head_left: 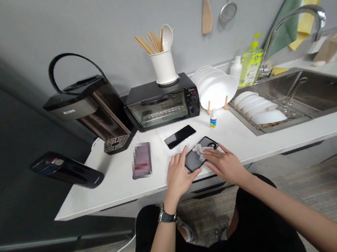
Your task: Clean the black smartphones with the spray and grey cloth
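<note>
Where two hands [177, 172] [224, 164] lie — one phone [192, 162]; one tissue [200, 150].

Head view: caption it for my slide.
Left hand steadies a smartphone on a countertop while right hand presses crumpled tissue against its back.

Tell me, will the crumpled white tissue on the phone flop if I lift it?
The tissue is probably floppy, since it's crumpled. It looks small and thin, so it's likely light. It might slide easily, because the phone under it looks smooth.
</note>
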Available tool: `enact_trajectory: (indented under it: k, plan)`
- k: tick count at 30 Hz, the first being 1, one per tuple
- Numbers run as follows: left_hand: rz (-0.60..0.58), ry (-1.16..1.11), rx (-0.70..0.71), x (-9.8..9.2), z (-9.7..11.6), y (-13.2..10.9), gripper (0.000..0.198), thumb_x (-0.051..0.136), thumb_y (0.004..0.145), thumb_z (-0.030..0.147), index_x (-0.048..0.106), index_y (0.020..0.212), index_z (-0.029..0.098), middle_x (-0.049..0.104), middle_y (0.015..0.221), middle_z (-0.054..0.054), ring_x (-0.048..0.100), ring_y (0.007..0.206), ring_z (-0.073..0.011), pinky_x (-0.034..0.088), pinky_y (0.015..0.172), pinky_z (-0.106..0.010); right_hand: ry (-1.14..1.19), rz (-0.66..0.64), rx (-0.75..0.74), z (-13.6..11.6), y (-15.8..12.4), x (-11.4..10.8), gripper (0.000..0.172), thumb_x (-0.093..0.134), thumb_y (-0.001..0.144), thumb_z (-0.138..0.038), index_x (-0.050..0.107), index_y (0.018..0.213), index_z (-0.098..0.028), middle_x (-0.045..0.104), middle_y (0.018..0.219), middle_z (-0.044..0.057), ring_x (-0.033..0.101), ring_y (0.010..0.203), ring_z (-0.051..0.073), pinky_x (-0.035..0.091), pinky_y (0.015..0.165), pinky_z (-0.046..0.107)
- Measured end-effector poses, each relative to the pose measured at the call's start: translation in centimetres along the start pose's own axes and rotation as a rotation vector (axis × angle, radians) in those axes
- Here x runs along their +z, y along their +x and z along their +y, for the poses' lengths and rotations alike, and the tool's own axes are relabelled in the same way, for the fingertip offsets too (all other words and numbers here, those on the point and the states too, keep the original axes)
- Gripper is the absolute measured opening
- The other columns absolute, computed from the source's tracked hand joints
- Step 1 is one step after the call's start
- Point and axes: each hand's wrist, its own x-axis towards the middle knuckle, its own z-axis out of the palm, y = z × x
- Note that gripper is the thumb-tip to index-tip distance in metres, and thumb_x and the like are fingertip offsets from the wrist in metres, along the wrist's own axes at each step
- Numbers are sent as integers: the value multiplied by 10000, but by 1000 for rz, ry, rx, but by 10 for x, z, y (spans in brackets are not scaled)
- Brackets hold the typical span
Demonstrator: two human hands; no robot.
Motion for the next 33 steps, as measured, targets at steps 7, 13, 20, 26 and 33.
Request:
enact_trajectory:
  k: [7, 13, 20, 26, 33]
  plan:
    - [4, -23, 31, 1, -3, 3, 969, 770, 849, 429, 230, 1640, 286, 593, 1386, -85, 505, 1241, -305, 414, 1099, -450, -118, 93, 128, -6, 27, 15, 403, 437, 1077, -388, 638, 1290, -112, 681, 1362, 197, 619, 1317, 313, 376, 1189, 534]
    - [-26, -15, 49, 2, -9, 0, 853, 559, 898, 175, 182, 1660, 238, 592, 1365, -112, 514, 1164, -287, 429, 1054, -414, 102, 34, 33, -78, 31, 30, 377, 465, 1060, -370, 665, 1242, -107, 715, 1308, 180, 657, 1259, 281, 402, 1188, 487]
    - [1, -23, 3, 4, -7, 1, 929, 725, 872, 360, 221, 1646, 259, 588, 1351, -101, 502, 1223, -301, 424, 1096, -439, 86, 6, 2, -25, 15, 13, 307, 464, 1077, -354, 673, 1268, -236, 716, 1347, 83, 622, 1331, 244, 322, 1228, 552]
    - [17, -36, 0, 4, -5, 3, 1027, 805, 824, 466, 212, 1643, 288, 600, 1356, -86, 518, 1223, -300, 430, 1091, -450, -121, 82, 141, 7, 23, 11, 400, 477, 1068, -403, 647, 1328, -151, 674, 1386, 177, 617, 1330, 319, 334, 1201, 610]
    - [-14, -18, 27, 4, -9, 1, 930, 724, 870, 265, 211, 1644, 255, 580, 1390, -95, 508, 1211, -286, 445, 1078, -427, 166, -45, -105, -51, 14, 21, 387, 480, 1065, -418, 638, 1355, -215, 661, 1428, 98, 577, 1381, 246, 331, 1234, 522]
